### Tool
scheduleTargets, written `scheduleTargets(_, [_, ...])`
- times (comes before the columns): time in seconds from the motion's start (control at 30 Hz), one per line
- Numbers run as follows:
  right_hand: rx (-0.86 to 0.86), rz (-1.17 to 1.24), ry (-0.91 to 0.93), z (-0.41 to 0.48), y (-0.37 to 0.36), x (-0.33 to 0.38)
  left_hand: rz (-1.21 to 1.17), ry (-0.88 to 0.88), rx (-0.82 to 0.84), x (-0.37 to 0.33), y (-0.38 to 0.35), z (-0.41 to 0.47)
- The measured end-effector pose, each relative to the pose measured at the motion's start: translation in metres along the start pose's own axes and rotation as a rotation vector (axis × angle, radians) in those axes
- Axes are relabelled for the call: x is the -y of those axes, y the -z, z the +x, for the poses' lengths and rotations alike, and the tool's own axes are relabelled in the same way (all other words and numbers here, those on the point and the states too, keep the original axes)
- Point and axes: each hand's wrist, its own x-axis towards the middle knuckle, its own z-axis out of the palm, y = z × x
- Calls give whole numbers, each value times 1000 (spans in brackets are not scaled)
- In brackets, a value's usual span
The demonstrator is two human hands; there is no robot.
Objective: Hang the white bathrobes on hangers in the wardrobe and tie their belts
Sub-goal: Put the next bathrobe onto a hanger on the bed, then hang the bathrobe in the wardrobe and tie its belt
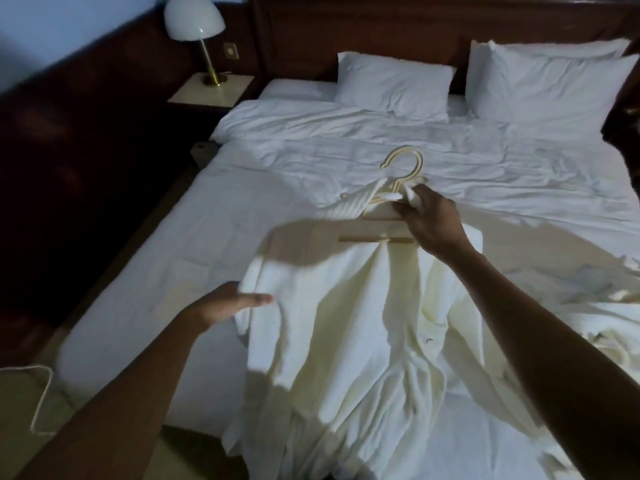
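At the neck of the hanger (pixel 381 209), toward twelve o'clock, the right hand (pixel 431 223) has its fingers (pixel 403 209) pinched on the robe's collar, working it over the wooden shoulder beside the hook. Lower, near eight o'clock, the left hand (pixel 228 303) lies flat and palm down, fingers pressed together and holding nothing, its tips at the edge of the bathrobe's (pixel 349 334) sleeve. Both arms reach forward over the bed (pixel 173 237), where the robe lies spread, front up. The step in hand looks like seating the robe on the hanger — next, I judge, the left shoulder needs settling before lifting it off. A second white heap (pixel 606 317), likely another robe, lies at three o'clock.
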Motion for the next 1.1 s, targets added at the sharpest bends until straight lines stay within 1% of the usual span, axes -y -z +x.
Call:
scheduleTargets(0.03, [-5, 4, 4, -1, -2, 5, 33, 46, 25, 27, -1, -8])
scheduleTargets(0.1, [3, -10, 9, -7, -8, 18, 20, 63, -14, 72, 2, -22])
scheduleTargets(0.17, [29, -33, -2, -14, -17, 33, 62, 58, -135, 101, 18, -39])
scheduleTargets(0.2, [33, -38, -8, -16, -21, 40, 79, 52, -223, 113, 29, -46])
scheduleTargets(0.23, [35, -38, -18, -19, -25, 49, 29, 33, -320, 122, 43, -54])
scheduleTargets(0.27, [35, -36, -34, -23, -30, 59, -101, 10, -420, 130, 59, -62])
scheduleTargets(0.3, [32, -32, -48, -27, -36, 69, -282, -6, -513, 139, 78, -68])
scheduleTargets(0.33, [25, -25, -55, -31, -43, 81, -439, -20, -574, 143, 94, -74])
scheduleTargets(0.37, [20, -14, -56, -34, -51, 93, -533, -26, -623, 148, 108, -77])
scheduleTargets(0.4, [11, -1, -55, -36, -58, 107, -566, -42, -643, 147, 118, -83])
scheduleTargets(0.43, [-1, 9, -46, -37, -65, 122, -517, -48, -651, 144, 125, -92])
scheduleTargets(0.47, [-14, 13, -29, -39, -71, 140, -416, -59, -673, 141, 132, -103])
scheduleTargets(0.53, [-33, 15, 21, -40, -78, 178, -240, -89, -799, 137, 152, -127])
scheduleTargets(0.6, [-53, 19, 72, -39, -80, 216, -97, -135, -961, 134, 179, -159])
scheduleTargets(0.67, [-89, 31, 159, -38, -83, 256, 69, -166, -1101, 141, 209, -196])
scheduleTargets(0.7, [-103, 35, 211, -36, -85, 276, 146, -172, -1142, 150, 224, -213])
scheduleTargets(0.77, [-95, 43, 317, -35, -94, 316, 302, -136, -1181, 169, 248, -244])
scheduleTargets(0.83, [-56, 40, 437, -38, -107, 355, 357, -85, -1180, 192, 260, -272])
scheduleTargets(0.9, [-23, 36, 576, -41, -121, 394, 310, -63, -1233, 220, 265, -297])
scheduleTargets(1.03, [-4, -1, 807, -42, -153, 469, -18, -9, -1459, 271, 272, -363])
scheduleTargets(1.1, [9, 19, 915, -43, -170, 508, -139, -29, -1535, 290, 275, -397])
